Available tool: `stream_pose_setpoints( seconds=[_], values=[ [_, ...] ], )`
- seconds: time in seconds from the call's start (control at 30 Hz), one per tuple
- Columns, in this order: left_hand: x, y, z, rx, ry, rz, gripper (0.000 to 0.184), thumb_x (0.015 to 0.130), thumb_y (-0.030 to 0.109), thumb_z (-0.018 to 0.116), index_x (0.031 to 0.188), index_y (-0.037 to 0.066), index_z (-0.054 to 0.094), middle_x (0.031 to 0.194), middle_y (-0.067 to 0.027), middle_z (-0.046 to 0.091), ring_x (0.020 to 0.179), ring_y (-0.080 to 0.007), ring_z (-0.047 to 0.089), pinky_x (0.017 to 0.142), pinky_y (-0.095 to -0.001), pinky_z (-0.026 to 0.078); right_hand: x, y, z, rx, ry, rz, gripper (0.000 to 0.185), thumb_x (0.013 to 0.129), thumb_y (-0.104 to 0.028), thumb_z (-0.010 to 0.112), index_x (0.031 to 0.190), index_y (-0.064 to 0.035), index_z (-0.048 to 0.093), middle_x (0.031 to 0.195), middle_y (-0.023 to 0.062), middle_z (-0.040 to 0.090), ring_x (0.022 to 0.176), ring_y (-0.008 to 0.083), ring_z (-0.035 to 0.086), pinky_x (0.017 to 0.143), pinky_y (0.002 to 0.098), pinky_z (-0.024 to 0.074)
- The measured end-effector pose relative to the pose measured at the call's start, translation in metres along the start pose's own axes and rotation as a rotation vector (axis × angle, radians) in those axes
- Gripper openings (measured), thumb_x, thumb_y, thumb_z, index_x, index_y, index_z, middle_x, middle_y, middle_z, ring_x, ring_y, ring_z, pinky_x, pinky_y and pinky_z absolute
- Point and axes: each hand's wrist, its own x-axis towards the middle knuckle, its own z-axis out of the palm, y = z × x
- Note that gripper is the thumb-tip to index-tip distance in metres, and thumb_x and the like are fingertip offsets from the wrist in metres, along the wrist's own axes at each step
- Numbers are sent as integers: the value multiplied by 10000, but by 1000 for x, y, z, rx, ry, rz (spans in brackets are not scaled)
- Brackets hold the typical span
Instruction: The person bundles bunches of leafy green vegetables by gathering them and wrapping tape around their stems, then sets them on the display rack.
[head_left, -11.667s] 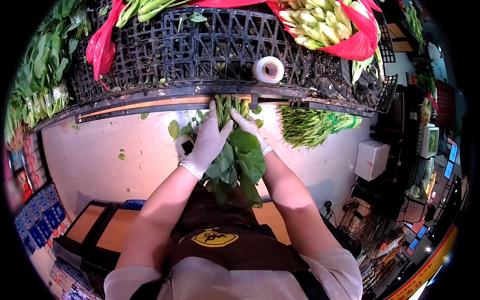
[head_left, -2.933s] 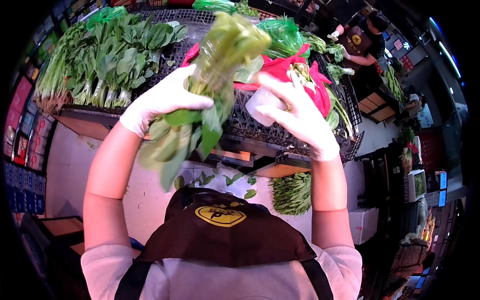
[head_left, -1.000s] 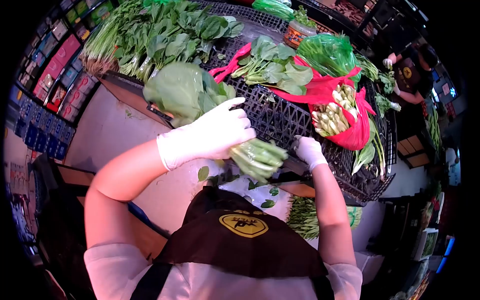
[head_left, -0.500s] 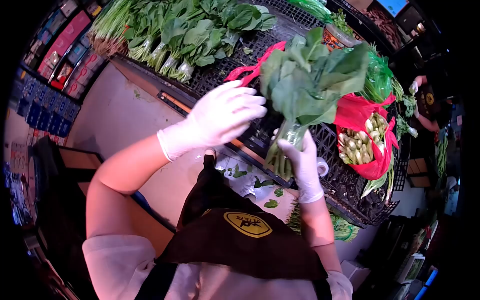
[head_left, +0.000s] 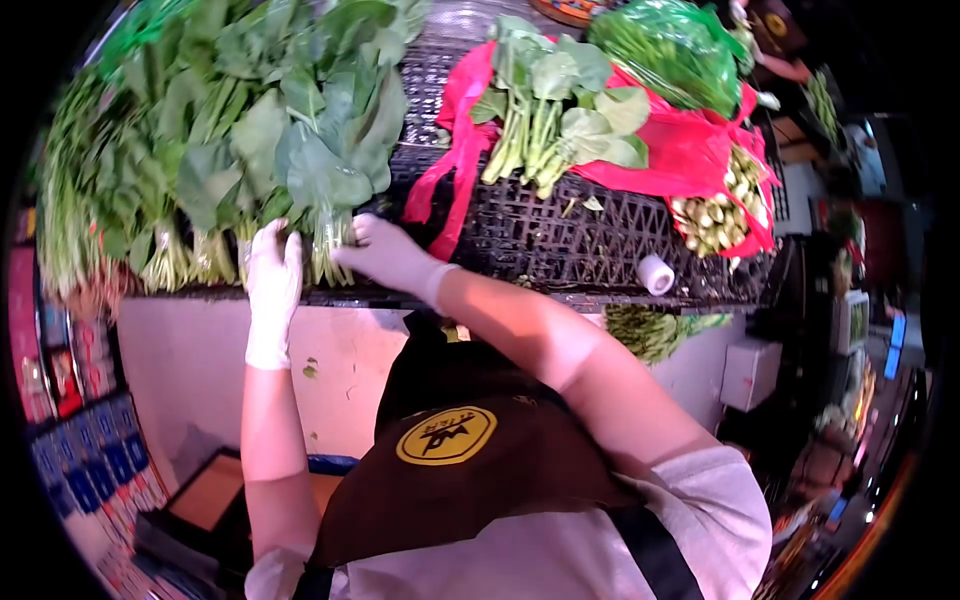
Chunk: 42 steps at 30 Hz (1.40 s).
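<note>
A bunch of leafy greens [head_left: 332, 180] with clear wrap round its stems lies at the right end of a row of similar bunches, stems toward me. My right hand [head_left: 395, 258], in a white glove, has its fingers closed at the right side of those stems. Just left of them is my left hand [head_left: 273, 290], also gloved, fingers stretched forward near the stems of the neighbouring bunch [head_left: 245, 240]; nothing shows in it. Loose leafy stalks [head_left: 545, 115] lie farther right on a red plastic bag [head_left: 650, 150].
A black crate-like grid surface [head_left: 540, 235] carries the greens. Toward its right front edge stands a white roll [head_left: 656, 274]. Pale stem ends [head_left: 715, 220] fill part of the red bag. Behind it lies a green bag of vegetables [head_left: 670, 55]. Another person's arm [head_left: 780, 65] shows at the upper right.
My view has turned left. The wrapped bunch, held up by my right hand before, now lies at the end of the row. Both hands have come to the row.
</note>
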Motion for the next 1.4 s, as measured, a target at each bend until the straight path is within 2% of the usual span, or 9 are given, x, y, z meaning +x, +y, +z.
stream_pose_setpoints(
  seconds=[0.1, 0.2, 0.33, 0.47, 0.6, 0.73, 0.93, 1.27, 1.4],
  values=[
    [-6, 3, -1, -10, -12, 56, 334, 918, 170, 532, 1202, -5, 508, 1164, -182, 540, 1085, -349, 528, 952, -385, 408, -14, -60, 3, -432, 229, 219, 530, 773, -407, 652, 1027, 52, 578, 1059, 242, 605, 999, 378, 594, 863, 422, 484],
    [-11, 15, -4, -213, -14, -164, 308, 917, 170, 555, 1172, -2, 536, 1141, -140, 536, 1012, -262, 559, 901, -343, 438, -5, -54, -12, -541, 49, 191, 536, 772, -410, 644, 1024, 58, 584, 1037, 238, 620, 970, 370, 608, 849, 422, 489],
    [-17, 54, -8, -464, 197, 145, 158, 927, 66, 498, 997, -7, 620, 941, -91, 581, 823, -163, 559, 758, -267, 454, -50, -107, -64, -419, -208, 62, 397, 815, -332, 593, 851, 55, 671, 832, 207, 670, 809, 322, 660, 736, 377, 522],
    [0, 154, -3, -636, -364, 375, 145, 878, 41, 534, 938, -10, 656, 893, -123, 631, 847, -250, 599, 779, -324, 470, -125, -90, -147, 820, 106, 228, 260, 900, -203, 576, 1037, 10, 633, 852, 98, 667, 656, 141, 625, 612, 244, 500],
    [52, 208, 86, -623, -434, 344, 477, 899, 280, 578, 1209, -66, 466, 1191, -255, 531, 1143, -360, 514, 974, -384, 392, -159, -95, -206, 57, 918, 191, 248, 925, -196, 568, 1074, -1, 601, 902, 76, 651, 629, 94, 580, 564, 214, 460],
    [127, 252, 131, -110, -1033, -142, 622, 873, 513, 559, 1091, -69, 588, 934, -148, 657, 803, -192, 619, 737, -289, 466, -145, -80, -232, -197, 721, 379, 409, 873, -300, 609, 1107, 34, 569, 863, 117, 662, 569, 192, 627, 633, 301, 505],
    [124, 258, 160, -806, -1051, -356, 595, 811, 550, 622, 1021, -4, 671, 920, -101, 680, 751, -151, 620, 723, -276, 480, -105, -64, -249, 276, 643, 383, 287, 902, -254, 599, 944, 20, 524, 705, 63, 594, 465, 110, 537, 414, 227, 401],
    [130, 281, 100, -1169, -1054, -57, 430, 899, 428, 571, 908, -2, 597, 589, -124, 620, 440, -192, 597, 368, -249, 495, -108, -164, -276, -333, 597, -152, 287, 728, -236, 692, 834, -5, 560, 689, 81, 592, 572, 139, 566, 542, 278, 475],
    [131, 295, 66, -1301, -888, -19, 442, 875, 368, 612, 1064, -32, 609, 887, -131, 674, 730, -187, 670, 656, -276, 563, -119, -237, -278, -305, 366, -90, 247, 749, -212, 664, 777, 12, 564, 692, 105, 611, 588, 148, 598, 542, 275, 485]
  ],
)
